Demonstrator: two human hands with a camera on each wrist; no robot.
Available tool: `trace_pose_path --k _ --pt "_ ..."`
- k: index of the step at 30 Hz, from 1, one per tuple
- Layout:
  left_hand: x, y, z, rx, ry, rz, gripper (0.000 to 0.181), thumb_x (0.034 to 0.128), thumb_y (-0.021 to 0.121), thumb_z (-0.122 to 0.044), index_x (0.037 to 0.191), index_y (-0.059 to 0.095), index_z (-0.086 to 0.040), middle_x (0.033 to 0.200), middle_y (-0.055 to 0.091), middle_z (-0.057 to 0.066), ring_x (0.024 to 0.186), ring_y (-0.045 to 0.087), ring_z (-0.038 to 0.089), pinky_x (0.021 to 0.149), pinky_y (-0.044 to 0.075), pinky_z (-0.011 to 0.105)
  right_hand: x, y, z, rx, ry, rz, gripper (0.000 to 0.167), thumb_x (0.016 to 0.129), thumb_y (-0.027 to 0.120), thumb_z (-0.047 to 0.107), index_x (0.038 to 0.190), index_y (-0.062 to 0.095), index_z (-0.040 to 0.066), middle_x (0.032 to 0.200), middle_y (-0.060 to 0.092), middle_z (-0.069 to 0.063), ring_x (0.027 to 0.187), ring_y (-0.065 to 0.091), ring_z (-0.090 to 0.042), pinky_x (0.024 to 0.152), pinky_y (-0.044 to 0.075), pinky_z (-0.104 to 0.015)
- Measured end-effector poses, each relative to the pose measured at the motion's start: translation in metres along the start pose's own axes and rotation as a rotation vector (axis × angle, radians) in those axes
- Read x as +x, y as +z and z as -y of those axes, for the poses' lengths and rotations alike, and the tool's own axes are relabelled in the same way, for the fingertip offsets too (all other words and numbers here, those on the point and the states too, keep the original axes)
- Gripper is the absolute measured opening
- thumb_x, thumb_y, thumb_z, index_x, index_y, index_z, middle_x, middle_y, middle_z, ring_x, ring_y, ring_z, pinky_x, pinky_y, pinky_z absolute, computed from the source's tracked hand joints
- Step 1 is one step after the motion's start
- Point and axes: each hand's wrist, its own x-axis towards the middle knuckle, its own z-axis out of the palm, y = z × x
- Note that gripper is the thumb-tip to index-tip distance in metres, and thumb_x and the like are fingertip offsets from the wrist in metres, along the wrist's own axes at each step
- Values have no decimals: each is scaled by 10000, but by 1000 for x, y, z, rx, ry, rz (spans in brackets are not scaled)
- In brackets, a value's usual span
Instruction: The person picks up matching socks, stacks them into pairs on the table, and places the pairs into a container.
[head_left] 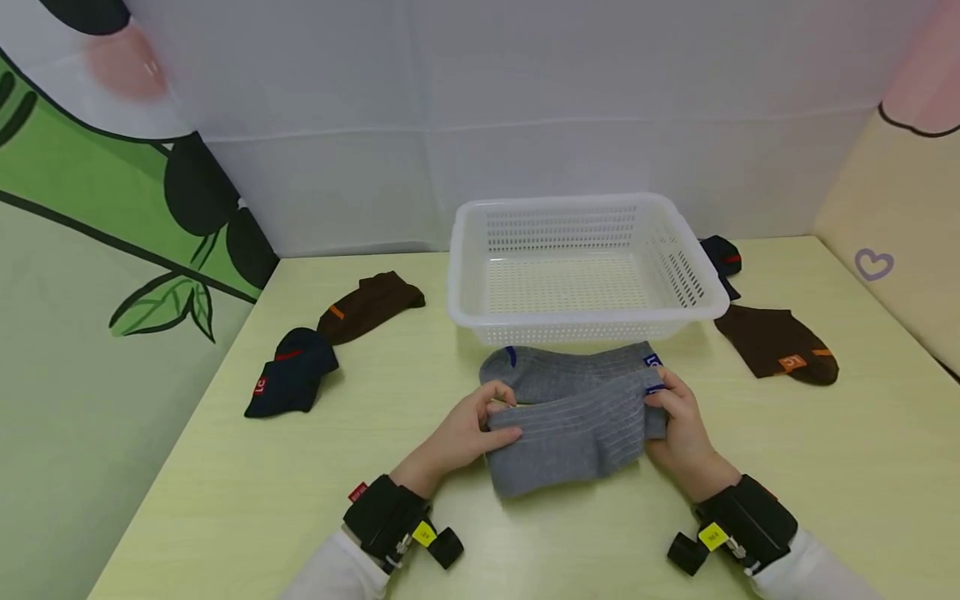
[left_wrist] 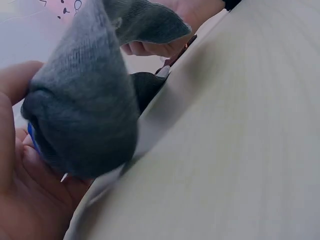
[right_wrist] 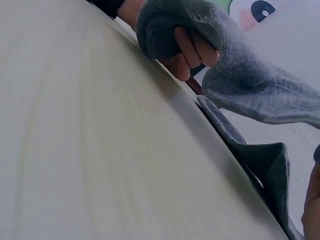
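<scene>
A white plastic basket (head_left: 592, 319) is sitting on the pale table (head_left: 577, 550), and a grey sock (head_left: 566, 442) is hanging just above the tabletop on the basket's near side, the side toward the person. The left hand (head_left: 467, 427) is pinching this sock at its left end between thumb and curled fingers, a narrow grip. The right hand (head_left: 684, 437) is gripping the opposite end, thumb and fingers closing narrowly on the cloth beside its blue marking. A second grey sock (head_left: 551, 371) is lying between the held one and the basket, close to the basket's near wall, its toe pointing left.

To the left of the basket a brown sock (head_left: 375, 307) is lying, and farther left and nearer the person a dark blue sock (head_left: 292, 379) is resting, folded over. Against the basket's right side a dark sock (head_left: 722, 254) is showing, partly hidden by the wall, while another brown sock (head_left: 783, 343) is lying to the right of the basket's near corner
</scene>
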Motion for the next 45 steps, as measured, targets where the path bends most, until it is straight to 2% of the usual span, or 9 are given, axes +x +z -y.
trace_pose_path --k 7,12,16,25,30,35,38,42,45 --pt "1 -1 -1 86 -33 -42 432 897 619 -55 1270 426 46 783 504 1 620 456 60 665 380 238 -9 -15 12 -87 -54 8 424 821 238 -189 815 562 84 764 572 30 651 580 -79 557 466 -199" --pt "1 0 -1 117 -53 -121 510 879 638 -40 1332 412 13 1030 559 121 1056 508 193 1013 346 429 -16 -24 21 -370 -82 -51 372 848 337 -202 816 539 108 726 558 76 638 549 -31 541 426 -180" --pt "-1 -1 0 156 -54 -155 493 871 636 -15 1316 428 26 1235 538 213 1136 484 305 1038 333 491 -18 -30 27 -560 -68 -69 307 876 431 -178 857 529 113 712 585 91 618 549 -9 533 424 -171" --pt "-11 -10 6 159 -28 -270 262 856 607 52 1112 554 39 1179 549 190 1064 537 197 927 433 296 -19 -40 35 -880 19 21 340 859 552 -137 1056 526 139 800 667 156 574 588 -8 453 441 -197" --pt "-15 -13 7 157 23 -293 50 861 596 75 867 616 29 1169 552 223 1123 513 302 889 438 199 -19 -43 38 -1050 14 61 456 870 585 -79 1297 538 71 887 666 222 679 590 71 542 456 -135" --pt "-14 -13 6 295 20 -261 71 867 620 19 841 668 -26 1185 566 176 1078 536 324 691 474 192 -20 -46 39 -1200 -43 118 207 841 627 -70 998 733 14 999 647 229 904 558 139 725 439 -70" --pt "-13 -12 5 379 -7 -234 63 868 632 -7 857 687 -35 1148 585 142 1016 565 275 687 481 198 -19 -48 39 -1284 -40 148 160 814 649 -72 896 743 28 917 692 88 761 539 89 639 437 -110" --pt "-13 -13 5 433 -26 -217 56 869 641 -21 871 695 -35 1077 610 109 957 583 228 718 473 207 -17 -51 39 -1352 6 184 149 802 671 -48 889 750 42 891 718 -87 767 544 73 639 452 -139" --pt "-14 -14 8 443 -9 -216 53 870 644 -28 871 693 -49 1029 628 84 936 589 201 753 473 222 -16 -54 38 -1363 -19 210 146 782 687 -57 865 755 43 834 694 -40 751 525 72 630 442 -149"
